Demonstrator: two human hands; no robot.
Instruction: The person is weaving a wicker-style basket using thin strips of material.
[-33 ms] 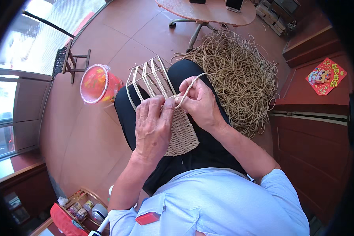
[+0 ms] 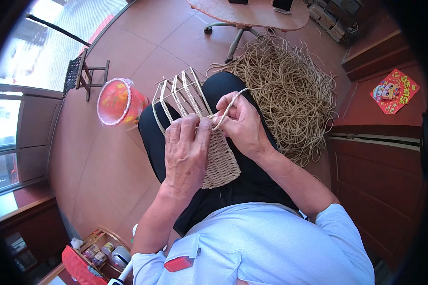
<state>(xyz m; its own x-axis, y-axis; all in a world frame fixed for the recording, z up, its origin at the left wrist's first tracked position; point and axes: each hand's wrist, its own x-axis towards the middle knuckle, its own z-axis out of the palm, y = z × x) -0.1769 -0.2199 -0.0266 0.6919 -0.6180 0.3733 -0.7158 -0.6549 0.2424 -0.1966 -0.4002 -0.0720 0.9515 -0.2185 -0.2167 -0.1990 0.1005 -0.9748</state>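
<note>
**Half-Woven Basket Held on the Lap, Strand Under Tension**

On the person's lap, across the dark trousers, rests a half-woven basket. Its near portion is closely woven; its far portion is bare upright ribs pointing away from the body, which leaves the working edge directly below the eyes.

The left hand lies flat over the woven section with fingers curled at the weaving line. This grip appears to pin the work against the thigh so it cannot turn. The right hand is closed in a pinch on a single pale strand, which loops up from the ribs and over the fingers. The loop looks taut, probably to keep the weave tight.

Just beyond the right knee, a large loose heap of the same cord spreads over the tiled floor, near enough to draw from. A red plastic bucket stands on the floor beside the left knee. Farther out are a small dark stool and a round desk on a pedestal base.
</note>
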